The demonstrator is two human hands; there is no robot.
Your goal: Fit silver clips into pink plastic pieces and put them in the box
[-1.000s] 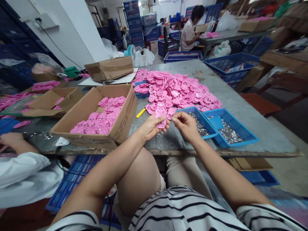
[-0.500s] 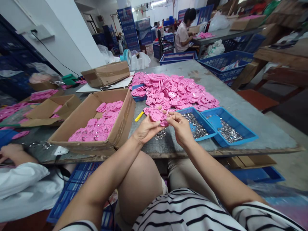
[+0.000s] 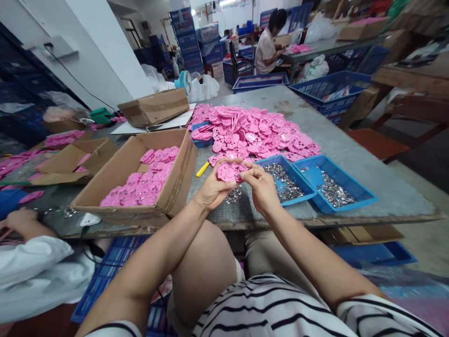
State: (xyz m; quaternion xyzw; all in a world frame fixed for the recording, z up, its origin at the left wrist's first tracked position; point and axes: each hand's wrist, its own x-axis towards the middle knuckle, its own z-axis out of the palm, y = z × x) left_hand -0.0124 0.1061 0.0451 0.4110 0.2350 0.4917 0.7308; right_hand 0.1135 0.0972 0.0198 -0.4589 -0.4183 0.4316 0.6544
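My left hand [image 3: 212,188] is closed on a round pink plastic piece [image 3: 228,172], held just above the table's front edge. My right hand [image 3: 261,185] pinches at the right side of the same piece, fingers pressed together; what is between its fingertips is too small to make out. Behind the hands lies a big pile of pink pieces [image 3: 256,133]. To the right stand two blue trays [image 3: 336,175] holding small silver metal parts [image 3: 284,178]. A few more silver parts [image 3: 233,194] lie loose on the table under my hands.
An open cardboard box [image 3: 175,187] with pink pieces stands at my left, a yellow tool [image 3: 202,169] beside it. Another person's hand and white sleeve [image 3: 21,229] are at far left. More boxes, blue crates and a seated person [image 3: 268,44] are beyond the grey table [image 3: 368,178].
Both hands have lifted the pink piece a little and turned it flatter; my right hand has closed in onto its right side. The view has shifted slightly.
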